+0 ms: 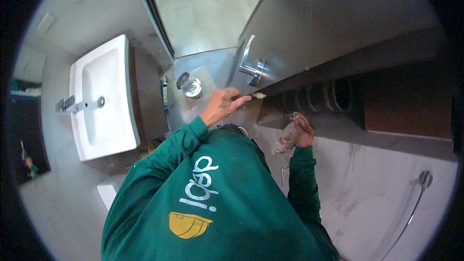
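**Small tool at the door's lower corner, rag in the other hand**

Left hand (223, 105) pinches a small pale-tipped tool (258, 95), tip on the bottom corner of the grey door (309, 24), just below the lever handle (252, 67). Right hand (303, 133) is closed around a crumpled rag (286, 141), near the dark recess. Green sweatshirt (212, 198) fills the foreground. White washbasin (102, 97) far left, well apart.

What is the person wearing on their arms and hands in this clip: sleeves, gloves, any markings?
Both arms are covered by long dark green sweatshirt sleeves with ribbed cuffs ending at the wrists. The left hand and right hand are bare, with no gloves. The garment's front carries white lettering and a yellow hard-hat emblem. No watch or jewellery can be made out.
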